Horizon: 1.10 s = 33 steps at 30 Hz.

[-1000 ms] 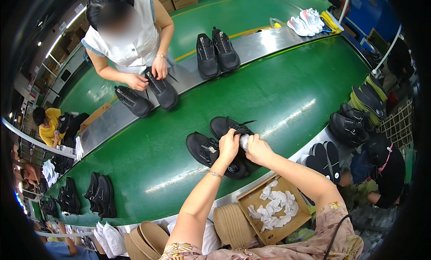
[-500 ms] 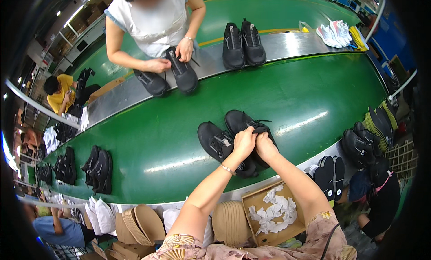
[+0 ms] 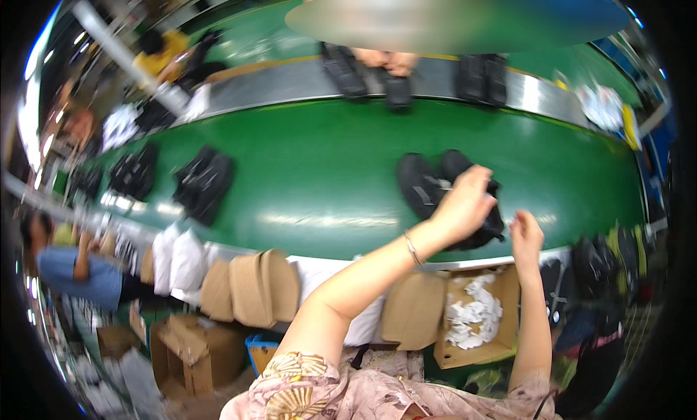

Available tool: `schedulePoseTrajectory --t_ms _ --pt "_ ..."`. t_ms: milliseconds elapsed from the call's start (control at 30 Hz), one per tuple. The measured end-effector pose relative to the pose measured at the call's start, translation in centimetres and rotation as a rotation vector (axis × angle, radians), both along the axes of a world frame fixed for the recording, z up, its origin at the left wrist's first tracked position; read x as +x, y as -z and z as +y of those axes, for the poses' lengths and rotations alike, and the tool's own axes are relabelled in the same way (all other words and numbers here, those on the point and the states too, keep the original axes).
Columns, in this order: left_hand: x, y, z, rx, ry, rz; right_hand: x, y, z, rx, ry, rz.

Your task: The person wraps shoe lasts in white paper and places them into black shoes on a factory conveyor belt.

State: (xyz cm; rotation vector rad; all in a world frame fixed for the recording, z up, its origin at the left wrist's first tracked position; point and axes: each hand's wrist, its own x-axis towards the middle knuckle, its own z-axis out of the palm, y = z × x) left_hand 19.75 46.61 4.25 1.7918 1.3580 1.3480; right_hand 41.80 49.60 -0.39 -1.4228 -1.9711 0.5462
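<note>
A pair of black lace-up shoes lies on the green work surface (image 3: 319, 158) in front of me. The left shoe (image 3: 416, 180) is mostly uncovered; my left hand (image 3: 466, 204) hangs over the right shoe (image 3: 454, 161) and hides its middle. Its fingers are bent and smeared by motion, so whether they grip a lace or the shoe cannot be told. To the right of the pair, my right hand (image 3: 527, 236) is raised apart from the shoes, fingers loosely curled with a gap at the thumb and nothing visible in them.
Across the surface, a person's hands (image 3: 387, 61) work at black shoes on a metal ledge (image 3: 279, 84). More black shoes (image 3: 204, 184) stand at left. Along my near edge are brown curved inserts (image 3: 265, 289) and a cardboard box (image 3: 475, 357) holding crumpled white paper (image 3: 473, 315).
The view has swung left, and the scene sits further right in it. Both hands were together at the right shoe's laces; now they are apart, the right one off the shoe.
</note>
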Motion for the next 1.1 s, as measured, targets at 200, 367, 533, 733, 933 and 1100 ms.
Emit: schedulePoseTrajectory --t_ms 200,367,533,733,933,1100 --pt "-7.0 -4.3 -18.2 0.353 -0.080 -0.109 -12.3 -2.9 -12.8 -0.232 -0.321 0.262" --pt "-19.4 -4.0 -31.9 0.196 -0.480 -0.051 -25.8 -5.7 -23.6 -0.146 -0.647 0.235" --pt "-34.3 -1.2 -43.0 -0.059 -1.068 0.030 -31.9 -5.9 -27.9 -0.193 -0.716 0.265" --pt "-49.1 7.6 -58.7 -0.270 -1.687 0.201 -34.4 -6.7 -29.8 -0.199 -0.697 0.245" --pt "-50.3 15.2 -62.8 -0.413 -1.415 -0.296 -31.6 -3.7 -29.6 -0.380 -0.548 0.209" --pt "-49.7 15.5 -64.3 -0.300 -1.355 -0.349 -31.0 -4.0 -29.4 -0.427 -0.503 0.177"
